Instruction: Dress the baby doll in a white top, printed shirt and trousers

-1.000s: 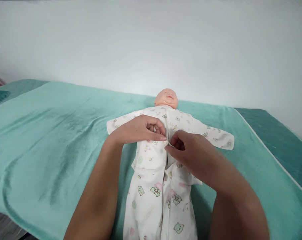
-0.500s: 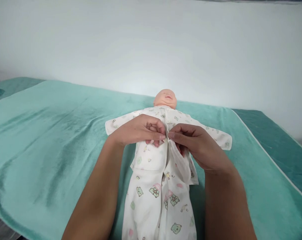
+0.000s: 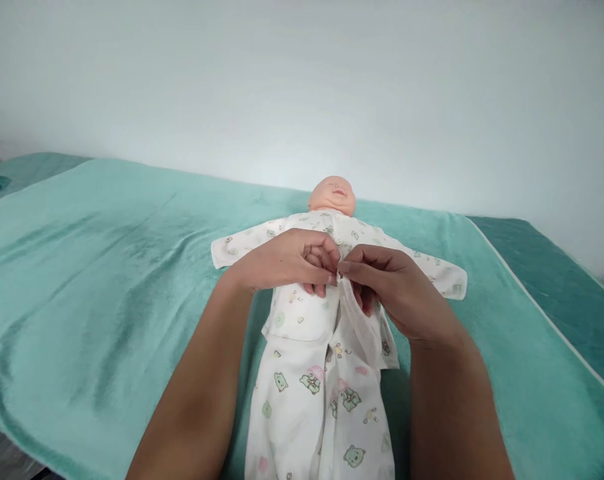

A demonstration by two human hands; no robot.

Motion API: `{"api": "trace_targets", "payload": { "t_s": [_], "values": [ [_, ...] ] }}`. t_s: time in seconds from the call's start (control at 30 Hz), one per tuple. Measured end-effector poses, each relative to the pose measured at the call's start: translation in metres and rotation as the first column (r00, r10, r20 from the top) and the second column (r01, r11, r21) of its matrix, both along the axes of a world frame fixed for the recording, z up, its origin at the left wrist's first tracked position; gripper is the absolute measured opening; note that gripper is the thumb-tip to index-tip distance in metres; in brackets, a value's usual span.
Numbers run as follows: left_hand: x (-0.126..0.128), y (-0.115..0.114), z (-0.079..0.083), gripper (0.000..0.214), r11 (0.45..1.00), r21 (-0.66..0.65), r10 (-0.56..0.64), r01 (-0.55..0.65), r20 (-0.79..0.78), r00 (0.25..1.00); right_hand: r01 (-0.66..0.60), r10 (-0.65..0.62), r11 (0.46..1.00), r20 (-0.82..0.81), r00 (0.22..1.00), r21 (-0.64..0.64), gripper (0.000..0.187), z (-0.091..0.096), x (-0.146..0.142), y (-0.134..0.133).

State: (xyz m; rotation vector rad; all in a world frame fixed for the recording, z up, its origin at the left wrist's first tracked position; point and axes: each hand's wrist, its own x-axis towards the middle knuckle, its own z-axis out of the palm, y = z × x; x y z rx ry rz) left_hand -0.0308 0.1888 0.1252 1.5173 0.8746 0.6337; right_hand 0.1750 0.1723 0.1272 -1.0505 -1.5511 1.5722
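A baby doll (image 3: 332, 195) lies on its back, head at the far end, arms spread. It wears a white printed baby shirt (image 3: 297, 313) and matching trousers (image 3: 302, 400). Over the chest, my left hand (image 3: 302, 263) pinches the shirt's front edge between thumb and fingers. My right hand (image 3: 387, 280) pinches the opposite front edge, its fingertips touching or nearly touching the left ones. Below the hands the shirt front hangs apart, its right flap folded back. Whatever fastener lies between the fingertips is hidden.
A light green blanket (image 3: 107, 267) with soft creases covers the surface under the doll. Darker green cloth (image 3: 557, 287) shows beyond its pale edge at the right. A plain white wall (image 3: 302, 87) rises behind.
My left hand has shifted slightly right, closing the small gap between the fingertips. Both hands keep their pinch on the shirt edges, and the doll lies as before.
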Motion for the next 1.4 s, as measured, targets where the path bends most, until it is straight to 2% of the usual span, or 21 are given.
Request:
{"api": "trace_targets", "payload": {
  "t_s": [0.13,0.43,0.6,0.87,1.07,1.23,1.4],
  "values": [
    [0.001,-0.002,0.003,0.008,0.998,0.051,0.023,-0.020,-0.062,0.998,0.003,-0.003,1.000,-0.013,1.000,-0.003,0.029,0.000,0.001,0.000],
    [-0.001,-0.006,0.007,0.007,0.995,0.097,-0.014,0.034,-0.202,0.979,-0.015,0.015,1.000,-0.019,1.000,-0.002,0.027,-0.001,0.005,0.002],
    [-0.004,-0.005,0.004,0.010,0.997,0.059,-0.042,0.047,-0.082,0.996,-0.022,0.021,0.999,0.017,1.000,0.029,0.030,-0.003,0.006,0.002],
    [-0.001,-0.007,0.004,0.021,0.999,-0.005,0.045,-0.045,0.190,0.981,0.054,-0.043,0.984,-0.069,0.997,0.168,0.031,-0.002,0.002,-0.002],
    [-0.002,-0.002,0.000,0.023,0.996,-0.043,0.080,-0.072,0.228,0.970,0.015,-0.011,0.986,-0.024,1.000,0.165,0.033,0.000,0.001,-0.003],
    [-0.003,0.001,-0.005,0.023,0.999,-0.041,0.037,-0.027,0.245,0.969,0.003,-0.003,0.991,0.000,1.000,0.132,0.034,0.000,0.000,-0.003],
    [-0.004,0.001,-0.006,0.019,1.000,0.004,-0.015,0.015,0.257,0.966,0.005,0.000,0.994,-0.045,0.999,0.107,0.033,-0.001,0.000,-0.002]
  ]
}}
